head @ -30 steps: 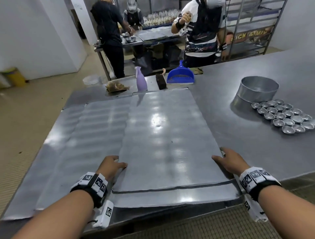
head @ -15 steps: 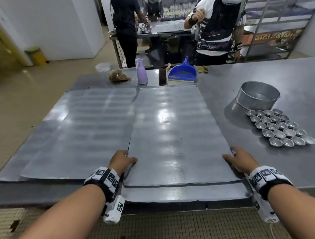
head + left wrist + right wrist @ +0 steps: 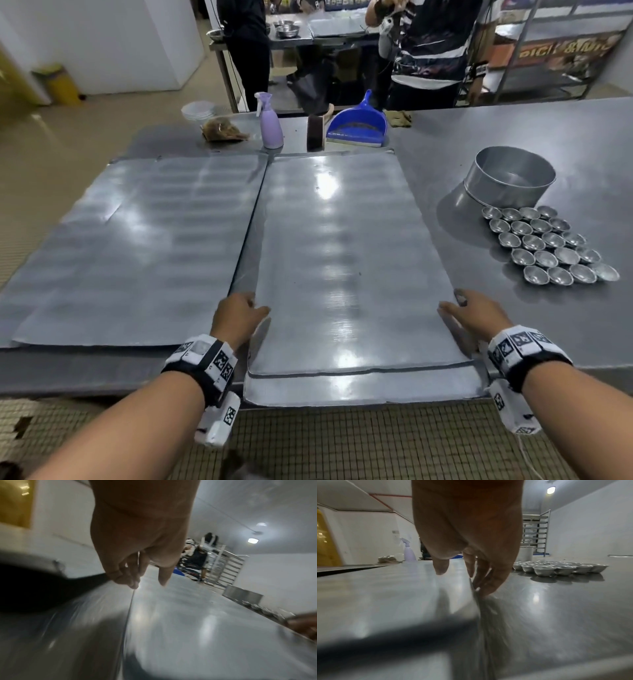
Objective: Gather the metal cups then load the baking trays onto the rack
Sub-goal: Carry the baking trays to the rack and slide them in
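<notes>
A stack of flat baking trays lies in front of me; the top tray (image 3: 339, 257) sits a little back from the lower tray (image 3: 359, 389), which overhangs the table's near edge. My left hand (image 3: 239, 315) holds the top tray's left edge near its front corner, thumb on top and fingers curled down the side (image 3: 126, 580). My right hand (image 3: 472, 311) holds the right edge the same way, its fingers (image 3: 488, 586) down beside the edge. More trays (image 3: 137, 246) lie to the left. Several small metal cups (image 3: 548, 246) sit clustered on the table at the right. The rack (image 3: 534, 41) stands at the far right.
A round metal pan (image 3: 510, 178) stands just behind the cups. At the table's far edge are a purple spray bottle (image 3: 270, 123), a brush (image 3: 315, 132) and a blue dustpan (image 3: 358, 125). Two people (image 3: 435, 48) work beyond the table. A yellow bin (image 3: 60, 84) stands by the left wall.
My view has swung and drawn back from the table. Both hands stay at the top tray's front corners. A narrow dark gap now shows between the right stack and the left trays.
</notes>
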{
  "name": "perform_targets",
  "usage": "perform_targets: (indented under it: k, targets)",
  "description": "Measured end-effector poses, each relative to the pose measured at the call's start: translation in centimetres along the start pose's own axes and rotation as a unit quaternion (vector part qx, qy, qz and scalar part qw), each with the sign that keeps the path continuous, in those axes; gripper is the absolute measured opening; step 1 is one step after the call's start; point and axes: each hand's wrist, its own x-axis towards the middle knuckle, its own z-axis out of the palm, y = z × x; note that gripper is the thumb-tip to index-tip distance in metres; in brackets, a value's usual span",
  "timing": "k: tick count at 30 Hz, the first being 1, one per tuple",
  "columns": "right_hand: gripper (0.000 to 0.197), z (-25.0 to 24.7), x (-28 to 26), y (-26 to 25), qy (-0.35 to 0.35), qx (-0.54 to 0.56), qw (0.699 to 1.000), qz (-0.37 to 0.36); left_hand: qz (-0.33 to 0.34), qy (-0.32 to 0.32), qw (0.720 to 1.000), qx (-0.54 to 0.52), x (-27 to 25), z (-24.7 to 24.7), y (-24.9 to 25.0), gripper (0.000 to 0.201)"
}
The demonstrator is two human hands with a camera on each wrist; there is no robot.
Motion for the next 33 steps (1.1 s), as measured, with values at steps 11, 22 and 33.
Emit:
perform_targets:
  k: [11,22,33]
  targets:
    - [0.058,3.6,-4.6,-8.4,-0.111,-0.038,0.976,-0.185,0.171,-0.230,0.952,0.107,-3.9,2.5,5.2,0.061]
    - [0.092,7.1,-11.2,-4.6,-0.123,-0.113,0.954,-0.249,0.320,-0.245,0.889,0.217,-7.4,5.8,3.3,0.073]
    - [0.076,8.5,-13.1,-4.7,-0.075,-0.106,0.973,-0.193,0.322,-0.231,0.909,0.127,-8.7,6.1,1.7,0.066]
